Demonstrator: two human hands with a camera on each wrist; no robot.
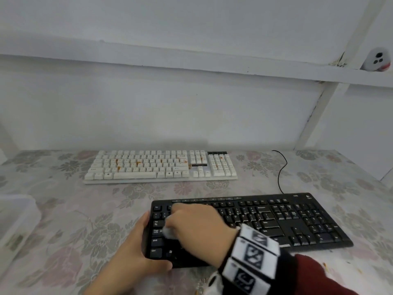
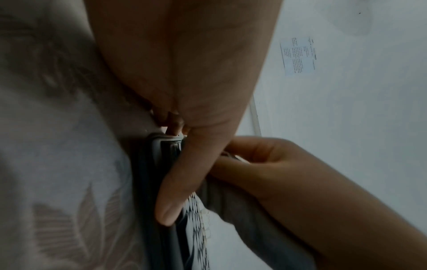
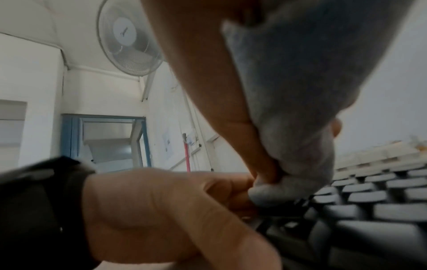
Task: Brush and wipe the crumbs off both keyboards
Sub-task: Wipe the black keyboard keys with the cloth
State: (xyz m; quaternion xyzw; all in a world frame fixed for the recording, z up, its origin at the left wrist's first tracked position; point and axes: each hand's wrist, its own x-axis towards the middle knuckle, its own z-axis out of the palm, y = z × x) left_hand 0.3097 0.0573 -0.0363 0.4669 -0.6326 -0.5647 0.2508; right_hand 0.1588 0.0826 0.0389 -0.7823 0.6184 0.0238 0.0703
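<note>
The head camera looks down from above at the surface [image 1: 63, 209] and both keyboards. Each wrist camera sits very close and low, looking along its hand. All three views share the black keyboard's [image 1: 297, 222] left end.

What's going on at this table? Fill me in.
A person is cleaning the black keyboard. The right hand grips a grey cloth and presses it onto the keys at the keyboard's left end, while the left hand holds that end steady. The white keyboard lies further back on the table, apart from both hands, with orange crumbs on its keys.
</note>
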